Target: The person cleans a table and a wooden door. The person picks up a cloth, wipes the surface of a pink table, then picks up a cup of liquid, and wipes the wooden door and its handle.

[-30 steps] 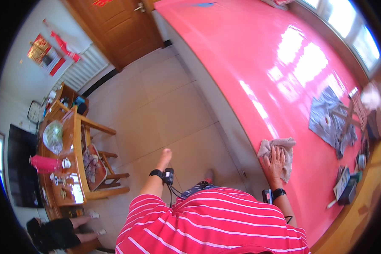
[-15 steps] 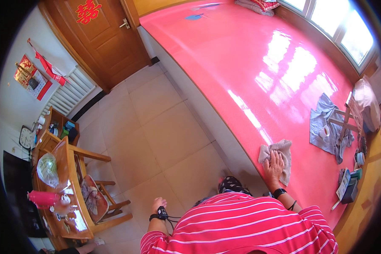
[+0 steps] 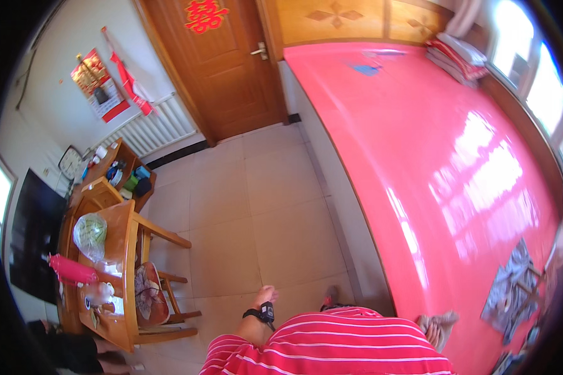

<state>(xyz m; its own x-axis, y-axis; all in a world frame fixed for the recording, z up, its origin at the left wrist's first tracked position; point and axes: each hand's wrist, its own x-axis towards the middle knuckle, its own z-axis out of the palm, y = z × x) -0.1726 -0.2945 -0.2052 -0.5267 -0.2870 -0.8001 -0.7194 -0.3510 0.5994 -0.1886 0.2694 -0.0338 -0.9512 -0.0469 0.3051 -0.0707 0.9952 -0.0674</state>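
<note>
My right hand [image 3: 432, 334] is on a greyish-beige cloth [image 3: 445, 326] at the near edge of the pink glossy platform [image 3: 369, 144]. Its fingers show at the cloth's left side, while the wrist and forearm are hidden behind my striped shirt. My left hand [image 3: 268, 294] hangs over the tiled floor, away from any object. Its fingers look loosely curled with nothing in them, and a black device is strapped at the wrist.
A grey garment [image 3: 510, 294] lies on the platform at the right. Folded bedding [image 3: 460, 59] rests at its far end. At left stand a wooden table [image 3: 116, 250], a chair [image 3: 151, 290] and a cabinet [image 3: 128, 165]. Another person [image 3: 69, 350] shows at the lower left.
The view has swung, bringing the platform's far end and more of the left wall into sight. My right hand and the cloth now appear lower, partly behind my body. My left hand still hangs.
</note>
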